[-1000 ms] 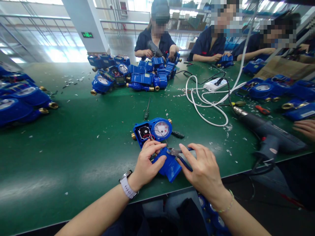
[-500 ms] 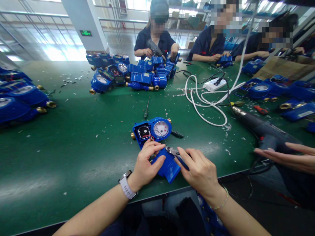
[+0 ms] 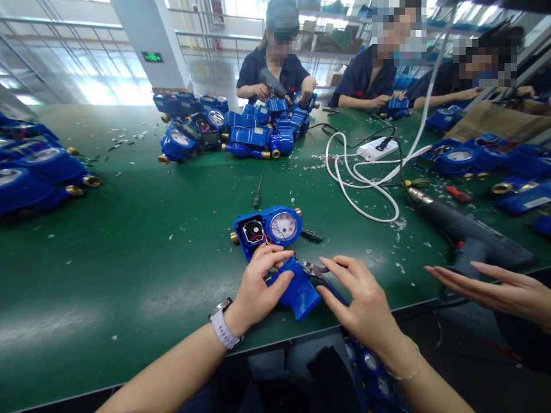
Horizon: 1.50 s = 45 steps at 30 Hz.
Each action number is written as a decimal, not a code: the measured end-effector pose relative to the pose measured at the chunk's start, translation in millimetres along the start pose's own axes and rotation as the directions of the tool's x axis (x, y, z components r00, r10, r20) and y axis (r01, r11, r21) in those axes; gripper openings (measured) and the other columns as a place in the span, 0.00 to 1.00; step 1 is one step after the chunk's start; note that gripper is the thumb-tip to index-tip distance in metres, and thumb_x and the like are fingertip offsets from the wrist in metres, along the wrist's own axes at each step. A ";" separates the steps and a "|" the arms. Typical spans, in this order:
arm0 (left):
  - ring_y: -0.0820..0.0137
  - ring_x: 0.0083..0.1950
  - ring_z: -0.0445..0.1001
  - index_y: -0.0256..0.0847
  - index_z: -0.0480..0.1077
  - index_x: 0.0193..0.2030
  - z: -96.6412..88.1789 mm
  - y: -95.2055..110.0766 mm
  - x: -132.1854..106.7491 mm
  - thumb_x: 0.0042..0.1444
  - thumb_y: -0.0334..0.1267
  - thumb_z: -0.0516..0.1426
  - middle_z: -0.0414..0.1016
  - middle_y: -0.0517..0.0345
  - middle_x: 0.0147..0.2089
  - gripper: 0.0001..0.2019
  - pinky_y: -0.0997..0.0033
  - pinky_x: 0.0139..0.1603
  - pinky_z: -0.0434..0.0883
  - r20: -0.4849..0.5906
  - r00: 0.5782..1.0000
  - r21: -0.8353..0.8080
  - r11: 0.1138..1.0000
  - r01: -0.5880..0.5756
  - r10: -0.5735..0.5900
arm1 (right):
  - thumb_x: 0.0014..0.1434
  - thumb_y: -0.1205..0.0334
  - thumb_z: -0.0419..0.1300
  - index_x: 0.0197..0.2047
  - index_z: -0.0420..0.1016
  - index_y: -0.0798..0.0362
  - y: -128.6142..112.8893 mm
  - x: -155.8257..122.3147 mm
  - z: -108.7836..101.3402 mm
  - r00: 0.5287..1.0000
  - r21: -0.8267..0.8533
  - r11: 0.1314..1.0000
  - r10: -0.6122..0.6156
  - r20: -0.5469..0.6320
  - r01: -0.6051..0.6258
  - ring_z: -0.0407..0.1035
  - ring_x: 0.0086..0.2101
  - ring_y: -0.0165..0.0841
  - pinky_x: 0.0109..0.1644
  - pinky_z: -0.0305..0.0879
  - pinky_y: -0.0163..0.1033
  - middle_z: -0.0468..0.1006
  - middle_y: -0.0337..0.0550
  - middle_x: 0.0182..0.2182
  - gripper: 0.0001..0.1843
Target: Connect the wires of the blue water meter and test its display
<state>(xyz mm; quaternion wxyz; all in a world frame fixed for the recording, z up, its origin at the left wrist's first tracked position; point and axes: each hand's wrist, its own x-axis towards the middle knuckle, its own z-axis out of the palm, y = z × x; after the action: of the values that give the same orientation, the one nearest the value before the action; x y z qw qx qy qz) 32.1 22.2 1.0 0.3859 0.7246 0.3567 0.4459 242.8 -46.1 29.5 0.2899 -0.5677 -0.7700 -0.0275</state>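
The right hand covers the handles of the cutters; only their tips show. The left hand hides part of the blue cover. The meter dial is too small to read. At the left edge of the table, blue meters are cut off by the frame, as is a co-worker's hand at the right.

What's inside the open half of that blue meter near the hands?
In the blue meter, a black-and-white round part and red wires show; anything beneath is covered.

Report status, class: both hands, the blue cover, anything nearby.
Left hand grips blue plastic cover. Right hand holds blue-handled metal cutters at its top edge. Open blue round-dial water meter just behind. Co-worker's hand at right, apart from both.
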 end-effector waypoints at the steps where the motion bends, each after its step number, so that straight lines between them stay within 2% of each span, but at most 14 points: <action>1: 0.61 0.55 0.71 0.40 0.73 0.52 0.0 -0.5 -0.2 0.60 0.36 0.58 0.72 0.45 0.54 0.14 0.57 0.56 0.70 0.004 1.000 0.010 1.000 -0.007 0.007 | 0.68 0.55 0.56 0.57 0.70 0.57 -0.9 0.2 0.6 1.000 -0.031 0.999 -0.012 -0.004 0.012 0.68 0.46 0.44 0.48 0.69 0.50 0.71 0.54 0.46 0.20; 7: 0.58 0.62 0.67 0.42 0.73 0.51 0.7 -2.9 -0.8 0.60 0.35 0.57 0.75 0.47 0.53 0.12 0.47 0.67 0.58 0.045 0.997 0.058 0.997 -0.059 0.057 | 0.67 0.58 0.56 0.56 0.71 0.60 -6.1 3.5 0.0 0.997 -0.142 0.987 -0.072 -0.016 0.069 0.67 0.46 0.47 0.47 0.67 0.53 0.71 0.55 0.45 0.19; 14: 0.58 0.62 0.67 0.43 0.72 0.50 2.7 -7.8 -3.1 0.60 0.33 0.57 0.74 0.47 0.54 0.11 0.45 0.68 0.55 0.043 0.996 0.013 0.997 -0.073 0.072 | 0.66 0.60 0.58 0.51 0.75 0.60 -9.1 0.4 -0.1 0.996 -0.120 0.989 -0.084 -0.018 0.081 0.68 0.39 0.43 0.41 0.68 0.48 0.72 0.53 0.40 0.15; 19: 0.58 0.61 0.67 0.43 0.71 0.50 3.0 -10.2 -3.1 0.60 0.33 0.57 0.72 0.47 0.55 0.11 0.45 0.67 0.55 0.054 0.996 -0.020 0.998 -0.068 0.069 | 0.67 0.62 0.58 0.50 0.75 0.59 -8.5 -3.3 4.4 0.998 0.008 0.998 -0.061 -0.017 0.061 0.69 0.37 0.39 0.40 0.68 0.43 0.74 0.49 0.37 0.12; 25: 0.59 0.61 0.65 0.43 0.68 0.48 2.7 -8.1 -2.5 0.60 0.33 0.57 0.70 0.47 0.54 0.09 0.48 0.65 0.58 0.058 0.996 -0.059 0.996 -0.068 0.071 | 0.67 0.60 0.58 0.52 0.73 0.53 4.3 -16.4 1.0 0.995 0.209 0.973 0.099 0.013 -0.099 0.70 0.42 0.36 0.46 0.69 0.40 0.74 0.45 0.42 0.12; 28: 0.59 0.62 0.64 0.43 0.67 0.47 2.9 -8.1 -2.5 0.60 0.33 0.57 0.70 0.48 0.51 0.08 0.48 0.65 0.58 0.071 0.995 -0.057 0.996 -0.071 0.075 | 0.66 0.57 0.58 0.54 0.71 0.52 8.6 -22.0 -3.4 0.994 0.171 0.979 0.109 0.025 -0.111 0.69 0.45 0.38 0.48 0.68 0.44 0.72 0.47 0.45 0.15; 32: 0.58 0.61 0.65 0.43 0.67 0.44 4.3 -8.6 -2.8 0.58 0.34 0.58 0.71 0.49 0.50 0.08 0.47 0.65 0.58 0.070 0.996 -0.024 0.998 -0.059 0.060 | 0.66 0.58 0.57 0.56 0.71 0.54 0.8 -21.4 -5.8 0.999 0.051 0.998 0.032 0.033 -0.033 0.67 0.45 0.42 0.48 0.68 0.49 0.71 0.51 0.46 0.17; 36: 0.58 0.60 0.66 0.43 0.67 0.42 5.8 -7.2 -2.4 0.56 0.33 0.58 0.71 0.50 0.49 0.07 0.47 0.64 0.59 0.064 0.996 0.027 0.998 -0.059 0.057 | 0.66 0.57 0.57 0.55 0.72 0.55 -3.5 -16.2 -4.4 1.000 0.007 1.000 -0.002 0.027 0.002 0.68 0.44 0.42 0.46 0.68 0.48 0.72 0.51 0.45 0.17; 38: 0.58 0.59 0.67 0.43 0.67 0.39 6.3 -5.7 -1.9 0.55 0.32 0.58 0.71 0.51 0.46 0.06 0.45 0.64 0.59 0.069 0.996 0.052 0.997 -0.062 0.059 | 0.67 0.54 0.56 0.55 0.72 0.54 7.8 -16.1 -2.5 0.998 0.027 0.998 0.060 0.007 -0.061 0.69 0.45 0.41 0.47 0.68 0.47 0.73 0.51 0.45 0.18; 40: 0.58 0.58 0.68 0.43 0.67 0.37 6.5 -4.2 -1.7 0.53 0.32 0.57 0.72 0.51 0.45 0.05 0.43 0.65 0.57 0.078 0.995 0.074 0.995 -0.065 0.059 | 0.66 0.50 0.56 0.54 0.73 0.53 31.0 -18.9 -0.9 0.983 0.044 0.982 0.185 -0.015 -0.184 0.69 0.46 0.41 0.50 0.68 0.47 0.74 0.49 0.46 0.19; 42: 0.58 0.57 0.68 0.43 0.66 0.36 6.4 -3.2 -1.8 0.52 0.31 0.56 0.72 0.51 0.44 0.05 0.41 0.66 0.55 0.092 0.994 0.093 0.993 -0.065 0.057 | 0.65 0.45 0.55 0.52 0.74 0.53 63.2 -24.7 -0.6 0.941 0.009 0.942 0.336 -0.037 -0.335 0.70 0.46 0.43 0.51 0.68 0.49 0.75 0.49 0.46 0.23; 45: 0.59 0.58 0.68 0.43 0.66 0.36 5.9 -2.6 -2.6 0.50 0.30 0.55 0.72 0.53 0.43 0.06 0.41 0.68 0.51 0.115 0.992 0.104 0.993 -0.056 0.044 | 0.62 0.40 0.52 0.49 0.77 0.55 115.7 -36.6 -4.6 0.861 -0.149 0.849 0.505 -0.055 -0.508 0.71 0.45 0.47 0.51 0.68 0.52 0.76 0.51 0.44 0.28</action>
<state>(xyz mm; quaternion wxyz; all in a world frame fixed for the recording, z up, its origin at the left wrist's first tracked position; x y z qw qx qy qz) 36.2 19.7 -4.0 0.3549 0.7767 0.3396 0.3943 354.5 -38.2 -17.4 0.2461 -0.7715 -0.5865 -0.0151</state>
